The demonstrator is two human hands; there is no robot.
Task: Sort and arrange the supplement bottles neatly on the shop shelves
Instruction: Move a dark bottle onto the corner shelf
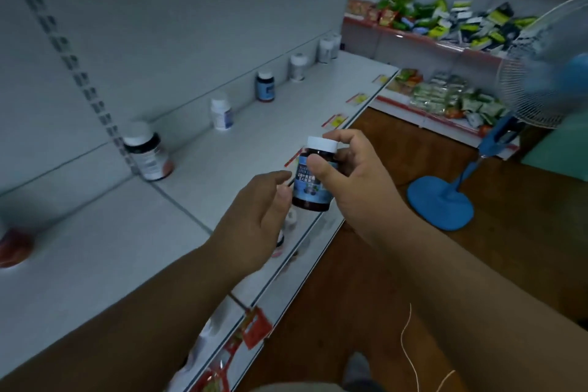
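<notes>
While the sort is only part done, entries read from the head view alone:

Held bottle: dark bottle (313, 180) with a white cap and blue label, pinched in the right hand (353, 181), thumb across the label front, fingers curled behind and over the cap.
Left hand: left hand (254, 219) just beside the bottle's lower left, fingers loosely bent; whether they touch it or hold the small pale thing below, cannot tell.
Position: bottle sits above the front edge of the shelf (254, 143), between the two hands.
Axis: long axis near upright, cap up and tipped slightly away from the right hand; label faces the camera.
Done, judged: several bottles stand spaced along the back wall, beyond the hands — brown-based bottle (148, 153), white bottle (221, 113), blue-label bottle (265, 86), pale ones further off.
Left, judged: held bottle unplaced; row has wide gaps and mixed kinds.
</notes>
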